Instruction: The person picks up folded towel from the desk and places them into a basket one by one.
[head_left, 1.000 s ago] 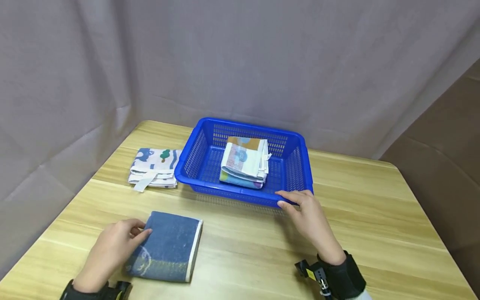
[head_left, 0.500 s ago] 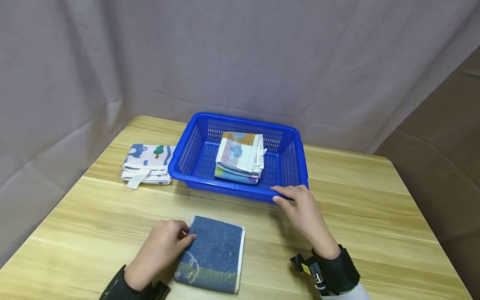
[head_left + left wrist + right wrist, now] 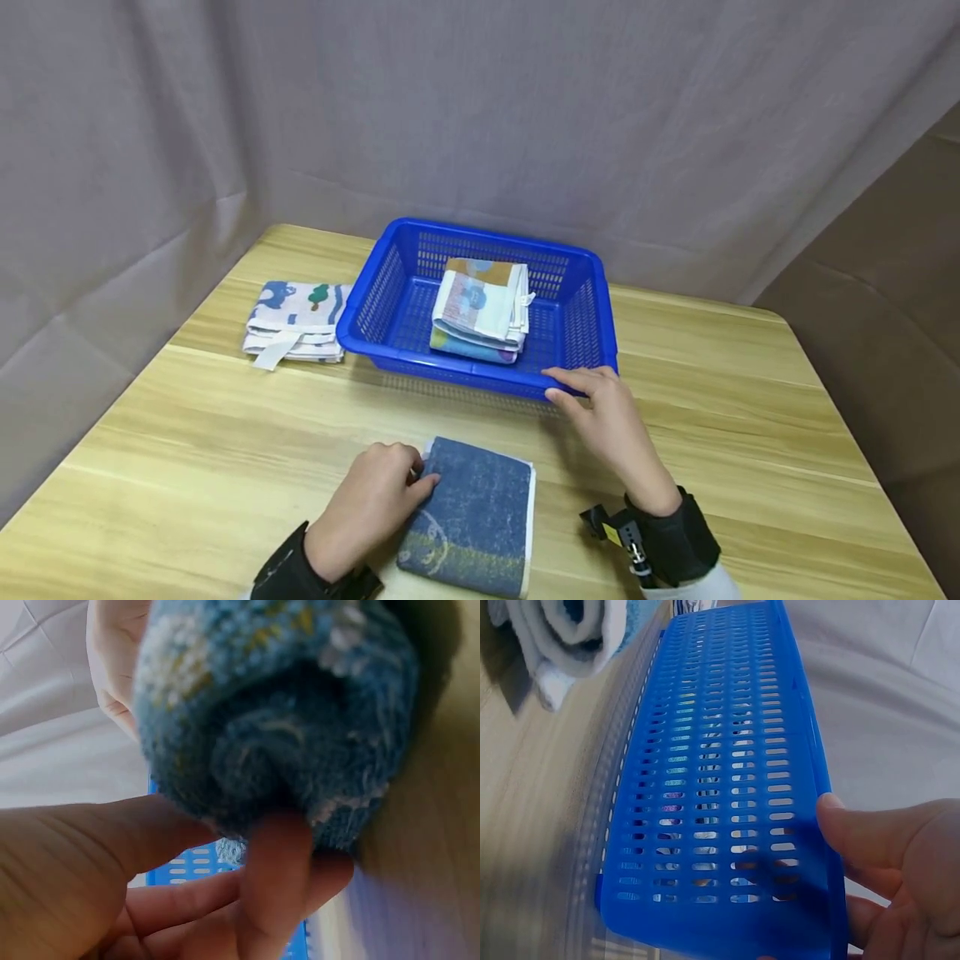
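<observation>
In the head view, a folded dark blue towel (image 3: 472,517) with a white edge lies at the table's front. My left hand (image 3: 375,496) pinches its left side between thumb and fingers. The left wrist view shows the towel's rolled fold (image 3: 277,712) close up, the thumb and fingers at its end. Behind it stands a blue plastic basket (image 3: 420,360) with slotted walls. My right hand (image 3: 611,425) grips the basket's front rim near the right corner, thumb outside. Inside the basket, a folded pale patterned towel (image 3: 480,304) rests on a yellow, blue and purple one (image 3: 471,346).
Left of the basket, a folded white towel (image 3: 300,321) with animal and tree prints lies on the wooden table (image 3: 720,417), its white label toward the front. A grey cloth backdrop (image 3: 480,108) hangs behind the table.
My left hand has brought the dark blue towel rightward across the table, to in front of the basket. My right hand stays on the basket rim. The head view has shifted slightly.
</observation>
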Available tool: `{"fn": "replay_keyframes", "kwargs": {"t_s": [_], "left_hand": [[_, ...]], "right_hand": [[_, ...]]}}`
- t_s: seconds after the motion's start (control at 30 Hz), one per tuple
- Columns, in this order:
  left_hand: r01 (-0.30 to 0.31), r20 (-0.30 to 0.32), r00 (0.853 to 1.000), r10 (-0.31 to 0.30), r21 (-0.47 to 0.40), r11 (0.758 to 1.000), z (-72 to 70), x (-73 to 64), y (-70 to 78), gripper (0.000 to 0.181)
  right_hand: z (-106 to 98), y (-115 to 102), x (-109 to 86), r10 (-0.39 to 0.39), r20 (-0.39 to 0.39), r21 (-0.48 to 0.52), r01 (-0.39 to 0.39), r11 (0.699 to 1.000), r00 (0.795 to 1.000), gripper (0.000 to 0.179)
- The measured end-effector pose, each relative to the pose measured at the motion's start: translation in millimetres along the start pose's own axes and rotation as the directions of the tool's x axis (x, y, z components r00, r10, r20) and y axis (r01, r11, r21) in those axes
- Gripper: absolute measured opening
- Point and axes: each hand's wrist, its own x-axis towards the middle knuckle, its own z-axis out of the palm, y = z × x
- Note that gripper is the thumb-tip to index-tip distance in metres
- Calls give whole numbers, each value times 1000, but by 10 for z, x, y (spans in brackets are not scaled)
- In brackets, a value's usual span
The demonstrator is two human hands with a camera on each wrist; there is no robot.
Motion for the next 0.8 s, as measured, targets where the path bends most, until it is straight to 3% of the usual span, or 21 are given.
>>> {"fn": "replay_keyframes", "kwargs": {"t_s": [0.23,0.43,0.53,0.63,0.73,0.8], "left_hand": [[19,-18,1000,-19,53,998,-62,-5,-131,23],[78,-28,997,-76,51,996,-152,35,-246,25],[90,7,996,-91,36,995,-167,55,-268,29],[90,65,994,-91,23,996,-162,52,-266,35],[81,94,992,-82,13,997,-144,29,-252,39],[85,102,991,-85,-1,996,-130,7,-242,42]], "right_hand": [[-30,-15,-7,22,25,32,-22,999,999,28],[-148,-53,-207,23,-168,4,-23,1000,986,36],[-176,-65,-392,116,-246,-5,-121,993,962,39],[-141,-75,-600,252,-264,43,-250,967,931,24],[-55,-81,-763,364,-211,98,-351,931,907,5],[16,-95,-824,400,-120,127,-386,914,908,10]]}}
